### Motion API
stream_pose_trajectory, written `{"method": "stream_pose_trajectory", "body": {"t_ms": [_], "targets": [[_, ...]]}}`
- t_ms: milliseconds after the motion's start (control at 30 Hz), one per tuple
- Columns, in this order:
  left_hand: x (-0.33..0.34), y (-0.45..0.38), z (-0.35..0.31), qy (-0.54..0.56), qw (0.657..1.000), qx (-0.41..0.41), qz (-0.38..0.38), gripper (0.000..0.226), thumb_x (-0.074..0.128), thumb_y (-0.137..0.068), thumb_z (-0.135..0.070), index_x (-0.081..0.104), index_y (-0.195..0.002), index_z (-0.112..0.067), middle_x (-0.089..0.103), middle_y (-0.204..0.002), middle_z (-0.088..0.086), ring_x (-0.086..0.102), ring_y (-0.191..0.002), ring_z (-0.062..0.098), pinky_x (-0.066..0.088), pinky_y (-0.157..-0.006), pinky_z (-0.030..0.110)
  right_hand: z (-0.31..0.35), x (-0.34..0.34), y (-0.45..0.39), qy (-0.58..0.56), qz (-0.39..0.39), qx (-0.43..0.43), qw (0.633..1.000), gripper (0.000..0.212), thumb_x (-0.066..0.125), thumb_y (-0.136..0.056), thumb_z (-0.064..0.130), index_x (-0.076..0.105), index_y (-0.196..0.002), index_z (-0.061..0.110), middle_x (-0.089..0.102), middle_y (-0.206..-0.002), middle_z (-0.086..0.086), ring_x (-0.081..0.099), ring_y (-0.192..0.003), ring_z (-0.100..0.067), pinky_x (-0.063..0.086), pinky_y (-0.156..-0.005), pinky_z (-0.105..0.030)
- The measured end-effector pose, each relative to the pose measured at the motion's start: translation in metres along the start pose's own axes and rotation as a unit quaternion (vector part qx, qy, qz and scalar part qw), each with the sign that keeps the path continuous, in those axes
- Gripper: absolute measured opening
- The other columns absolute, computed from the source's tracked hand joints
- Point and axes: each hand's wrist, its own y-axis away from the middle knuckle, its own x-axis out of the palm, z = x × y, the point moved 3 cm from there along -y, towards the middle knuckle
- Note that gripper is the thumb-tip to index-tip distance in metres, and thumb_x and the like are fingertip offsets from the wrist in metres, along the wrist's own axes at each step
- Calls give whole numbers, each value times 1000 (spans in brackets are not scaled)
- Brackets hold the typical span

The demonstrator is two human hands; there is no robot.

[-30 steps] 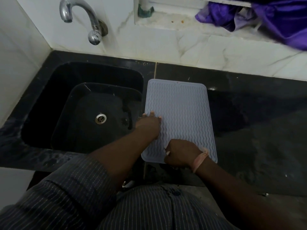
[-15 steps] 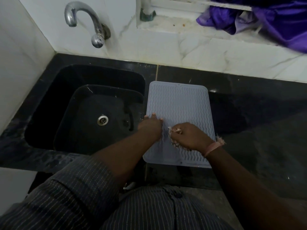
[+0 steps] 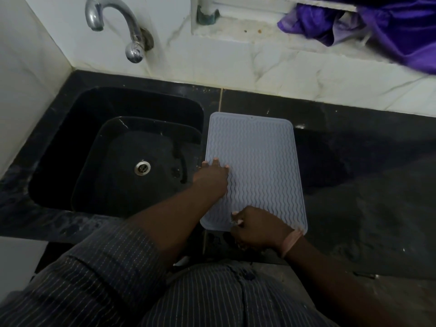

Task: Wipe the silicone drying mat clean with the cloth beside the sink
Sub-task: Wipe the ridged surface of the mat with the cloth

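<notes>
The silicone drying mat (image 3: 256, 166) lay flat on the dark worktop (image 3: 368, 185), its left edge just beside the sink (image 3: 113, 149). The left hand (image 3: 212, 177) was spread flat on the mat's left edge, pinning it. The right hand (image 3: 258, 227) was closed at the mat's near edge, apparently around a small cloth, though little of it could be seen. Strokes would best be drawn along the ridges, with the mat held so that it did not slide.
</notes>
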Motion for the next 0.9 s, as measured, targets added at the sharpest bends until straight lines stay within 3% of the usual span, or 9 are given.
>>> {"method": "stream_pose_trajectory", "body": {"t_ms": [67,133,200,267,367,567,667,767,900], "targets": [[0,1,0,-3,1000,1,-7,84,58,-100,-41,6,-164,-25,-3,-170,13,7,-153,45,19,-121,58,2,-13,-2,-83,67,56,993,39,63,-90,30,68,-73,-5,73,-80,-16,66,-67,-22,55,-65,-34],[0,3,0,-3,1000,4,-17,81,57,-101,-40,8,-164,-25,-2,-170,13,9,-152,45,20,-120,58,3,-25,-1,-75,167,78,980,37,64,-89,39,78,-92,4,78,-96,-9,72,-89,-22,58,-86,-35],[-1,4,0,1,1000,5,-16,82,58,-100,-40,9,-163,-25,-1,-170,13,9,-153,45,21,-120,57,5,-42,-4,-77,187,41,978,29,63,-96,35,80,-100,11,77,-106,-5,71,-101,-21,54,-97,-33],[-2,5,-1,-1,1000,7,-18,83,60,-100,-40,9,-163,-24,-1,-170,13,10,-152,45,21,-120,57,2,-60,-9,-157,127,71,977,26,63,-96,31,81,-91,13,79,-98,-3,72,-96,-19,55,-94,-31],[0,3,-1,5,1000,2,-11,85,61,-99,-41,8,-164,-25,-2,-170,13,9,-153,45,21,-120,58,-9,-71,-25,-195,28,100,975,32,66,-89,33,80,-84,6,79,-89,-9,74,-91,-27,59,-91,-42],[-3,4,-1,8,1000,-3,-3,92,65,-96,-45,6,-164,-25,-3,-170,13,8,-153,44,19,-121,56,-5,-56,-29,-129,-105,2,986,46,55,-92,39,70,-66,4,71,-66,-7,69,-67,-26,58,-70,-47],[-1,3,-2,-5,1000,-2,-12,86,60,-99,-41,6,-164,-24,-2,-170,15,9,-153,45,19,-121,57,-6,-36,-24,-80,-111,-3,991,46,54,-87,41,64,-58,8,66,-58,-4,65,-56,-22,56,-59,-45],[-2,2,-2,0,1000,-8,-8,82,56,-101,-39,6,-164,-24,-3,-170,14,9,-153,45,20,-120,57,-9,-29,-19,-120,-74,21,990,46,56,-85,40,66,-62,1,69,-62,-10,67,-61,-27,58,-63,-46],[-7,0,-4,17,999,-17,22,87,62,-98,-39,5,-164,-26,-5,-170,11,6,-154,43,17,-122,57,-5,-45,-18,-152,105,69,980,36,64,-84,43,78,-67,14,76,-76,-5,70,-71,-17,59,-74,-35]]}}
